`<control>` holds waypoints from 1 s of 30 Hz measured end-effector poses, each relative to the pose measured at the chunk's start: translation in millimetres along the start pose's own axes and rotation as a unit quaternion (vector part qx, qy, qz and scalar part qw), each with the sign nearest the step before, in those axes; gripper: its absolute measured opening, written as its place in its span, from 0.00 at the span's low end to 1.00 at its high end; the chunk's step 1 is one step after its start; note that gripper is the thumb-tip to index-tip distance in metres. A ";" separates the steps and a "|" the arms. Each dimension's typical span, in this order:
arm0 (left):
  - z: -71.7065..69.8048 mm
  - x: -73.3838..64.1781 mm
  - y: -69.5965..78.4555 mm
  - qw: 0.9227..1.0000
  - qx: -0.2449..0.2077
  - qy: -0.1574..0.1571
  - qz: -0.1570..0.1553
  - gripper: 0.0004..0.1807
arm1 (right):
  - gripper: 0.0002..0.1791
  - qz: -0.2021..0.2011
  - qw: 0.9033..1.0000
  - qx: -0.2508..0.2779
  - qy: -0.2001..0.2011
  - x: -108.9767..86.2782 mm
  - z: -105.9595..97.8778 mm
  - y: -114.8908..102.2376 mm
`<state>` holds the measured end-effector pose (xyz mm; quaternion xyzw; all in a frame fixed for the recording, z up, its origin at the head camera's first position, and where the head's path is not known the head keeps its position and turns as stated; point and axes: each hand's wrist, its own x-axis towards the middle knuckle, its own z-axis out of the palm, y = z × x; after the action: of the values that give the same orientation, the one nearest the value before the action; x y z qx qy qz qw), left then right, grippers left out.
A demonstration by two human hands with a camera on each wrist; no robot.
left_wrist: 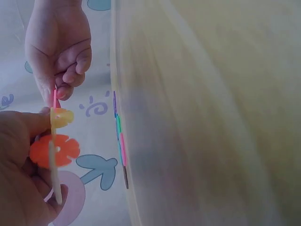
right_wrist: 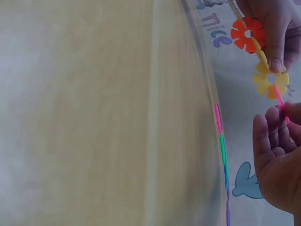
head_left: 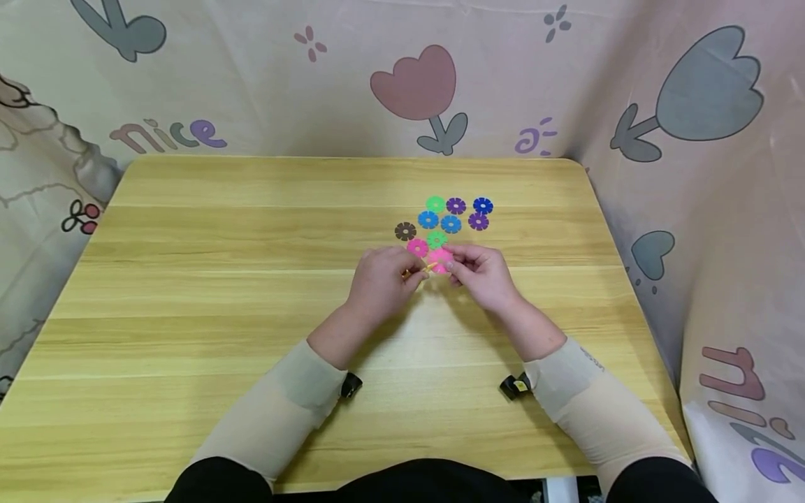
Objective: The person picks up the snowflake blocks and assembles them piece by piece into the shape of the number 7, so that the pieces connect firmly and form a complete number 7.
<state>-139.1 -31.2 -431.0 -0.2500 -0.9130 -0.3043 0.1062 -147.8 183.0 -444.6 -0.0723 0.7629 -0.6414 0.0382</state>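
Between its fingers and thumb my left hand point(head_left: 382, 281) grips a short chain of notched plastic discs. In the left wrist view the chain runs from a pale white disc point(left_wrist: 55, 181) through an orange disc point(left_wrist: 41, 150) to a yellow disc point(left_wrist: 68, 117). My right hand point(head_left: 486, 274) pinches a bright pink disc point(head_left: 442, 256) by its edge, with thumb and index finger. In the right wrist view the pink disc stands edge-on, its rim right at a notch of the yellow disc. Both hands are close together above the table, the left one's fingertips covering part of the chain.
Just beyond the hands, loose discs lie flat on the wooden table point(head_left: 220, 314): a brown disc point(head_left: 400, 231), a pink disc point(head_left: 411, 247), a green disc point(head_left: 430, 239), and several blue, purple and green ones. A printed curtain point(head_left: 264, 84) hangs behind the table's far edge.
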 end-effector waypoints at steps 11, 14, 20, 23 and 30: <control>-2.7 8.9 -1.6 0.997 -0.065 0.016 -0.030 0.11 | 0.09 -0.008 0.999 -0.029 -0.016 2.6 -10.6 2.9; -4.3 10.3 0.2 0.995 -0.075 -0.012 -0.062 0.12 | 0.08 -0.014 0.999 -0.027 -0.035 2.8 -11.3 2.4; -1.5 10.6 4.8 0.982 -0.127 -0.071 -0.121 0.11 | 0.08 -0.031 0.997 -0.029 -0.064 2.9 -8.3 -1.9; -0.4 10.4 5.7 0.969 -0.178 -0.081 -0.149 0.10 | 0.08 -0.037 0.996 -0.032 -0.068 1.8 -6.8 -4.5; -0.7 7.9 5.5 0.934 -0.277 -0.075 -0.214 0.06 | 0.07 -0.042 0.997 -0.044 -0.047 2.5 -10.4 -1.0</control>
<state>-142.9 -24.7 -424.9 -0.0903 -0.8294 -0.5415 -0.1037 -151.7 192.6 -441.7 -0.1358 0.7843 -0.6038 0.0439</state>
